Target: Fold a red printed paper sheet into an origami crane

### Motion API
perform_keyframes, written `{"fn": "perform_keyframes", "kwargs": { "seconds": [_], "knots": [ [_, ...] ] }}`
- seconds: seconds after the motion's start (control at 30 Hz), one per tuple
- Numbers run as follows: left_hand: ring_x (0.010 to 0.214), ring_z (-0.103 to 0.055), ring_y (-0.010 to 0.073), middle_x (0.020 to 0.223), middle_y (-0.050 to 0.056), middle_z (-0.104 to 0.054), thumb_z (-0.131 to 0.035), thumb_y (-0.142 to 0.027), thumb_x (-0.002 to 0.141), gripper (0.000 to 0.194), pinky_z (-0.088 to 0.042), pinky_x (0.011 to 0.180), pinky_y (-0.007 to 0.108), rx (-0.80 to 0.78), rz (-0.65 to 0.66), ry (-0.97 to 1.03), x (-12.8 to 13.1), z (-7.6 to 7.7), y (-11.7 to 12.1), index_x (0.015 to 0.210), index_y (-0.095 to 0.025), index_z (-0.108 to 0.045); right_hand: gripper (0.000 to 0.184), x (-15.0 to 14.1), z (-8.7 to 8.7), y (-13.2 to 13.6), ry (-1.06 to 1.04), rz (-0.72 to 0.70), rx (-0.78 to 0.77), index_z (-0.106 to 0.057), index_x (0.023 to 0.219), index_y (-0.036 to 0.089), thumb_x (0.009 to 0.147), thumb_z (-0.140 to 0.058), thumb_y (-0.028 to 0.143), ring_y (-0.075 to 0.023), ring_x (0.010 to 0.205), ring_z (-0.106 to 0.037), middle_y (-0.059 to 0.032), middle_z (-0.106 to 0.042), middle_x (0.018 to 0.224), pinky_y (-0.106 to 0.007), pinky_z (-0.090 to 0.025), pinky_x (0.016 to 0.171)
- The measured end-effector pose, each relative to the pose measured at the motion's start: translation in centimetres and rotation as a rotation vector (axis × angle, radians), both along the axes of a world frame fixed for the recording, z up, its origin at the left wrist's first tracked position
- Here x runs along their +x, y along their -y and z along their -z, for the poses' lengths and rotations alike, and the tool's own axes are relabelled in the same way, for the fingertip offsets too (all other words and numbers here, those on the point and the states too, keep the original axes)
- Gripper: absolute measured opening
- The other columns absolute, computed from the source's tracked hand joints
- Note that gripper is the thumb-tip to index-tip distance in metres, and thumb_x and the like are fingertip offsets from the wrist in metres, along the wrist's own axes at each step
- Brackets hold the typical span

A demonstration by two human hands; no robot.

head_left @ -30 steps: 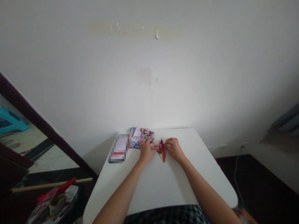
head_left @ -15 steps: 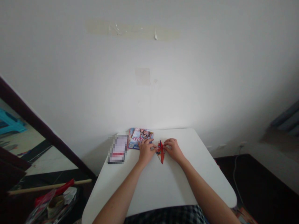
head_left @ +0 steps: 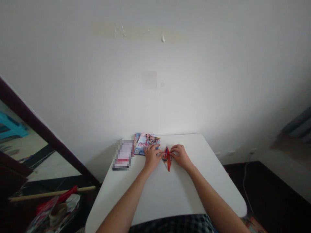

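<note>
Between my hands lies a small piece of folded paper (head_left: 168, 162), mostly red with printed colours, its narrow tip pointing toward me. My left hand (head_left: 153, 158) pinches its left edge with thumb and forefinger, the other fingers resting by the printed leaflets (head_left: 146, 144). On the opposite side my right hand (head_left: 180, 156) pinches the paper's right edge near the top. Both hands are closed on it, and the fingertips cover parts of its upper sides.
The white table (head_left: 167, 197) stands against a pale wall. At its left edge lies a phone (head_left: 123, 155), blurred into blocks. A dark-framed mirror (head_left: 48, 145) leans on the left, above a bag of odds and ends (head_left: 58, 212) on the floor.
Hardly anything differs. Both hands keep their pinch on the folded paper, and the view has shifted very slightly.
</note>
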State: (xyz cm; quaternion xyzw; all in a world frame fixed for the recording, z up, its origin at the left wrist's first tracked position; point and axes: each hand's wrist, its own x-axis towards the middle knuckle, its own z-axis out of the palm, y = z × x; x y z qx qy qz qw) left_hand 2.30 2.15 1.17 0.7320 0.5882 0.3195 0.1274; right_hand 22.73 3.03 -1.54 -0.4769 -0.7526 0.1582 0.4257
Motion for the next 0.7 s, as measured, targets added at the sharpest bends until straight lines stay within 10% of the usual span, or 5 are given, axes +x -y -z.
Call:
{"fn": "perform_keyframes", "kwargs": {
  "seconds": [0.7],
  "knots": [
    [0.128,-0.05,0.0303,0.128,0.003,-0.068,-0.077,-0.027,0.076,0.005,-0.017,0.117,0.066,0.113,0.012,0.033,-0.07,0.39,-0.06,0.072,-0.029,-0.079,0.001,0.03,0.3,-0.16,0.006,-0.011,0.03,-0.075,0.081,0.026,0.081,-0.074,0.025,-0.0257,0.106,-0.057,-0.0066,-0.069,0.099,-0.042,-0.046,0.096]
  ]
}}
